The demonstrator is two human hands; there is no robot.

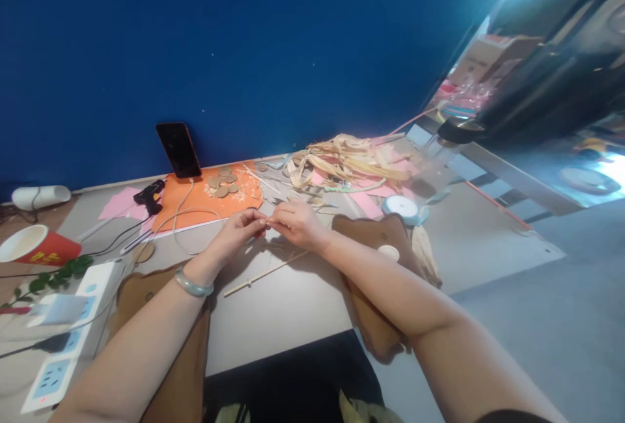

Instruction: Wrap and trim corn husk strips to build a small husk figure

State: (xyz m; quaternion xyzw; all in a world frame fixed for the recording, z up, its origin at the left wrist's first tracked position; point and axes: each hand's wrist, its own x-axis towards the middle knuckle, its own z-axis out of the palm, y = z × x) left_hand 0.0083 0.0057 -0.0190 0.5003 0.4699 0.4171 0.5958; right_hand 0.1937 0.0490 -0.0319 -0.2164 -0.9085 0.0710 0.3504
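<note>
Two hands, left [238,228] and right [299,224], pinch perhaps straw [268,220].

Thin wooden stick [266,272], matt paper sheet [195,200]

Left forearm [146,345] and right forearm [415,306] are bare; a pale green bangle [194,284] rings the left wrist, at 7 o'clock from the left hand [239,228]; a dark sleeve [508,417] edge shows at the frame's 5 o'clock.

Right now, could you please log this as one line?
left hand: fingertips pinched | right hand: fingertips pinched, meeting left | held: too small to tell | thin wooden stick: on pale table
</note>
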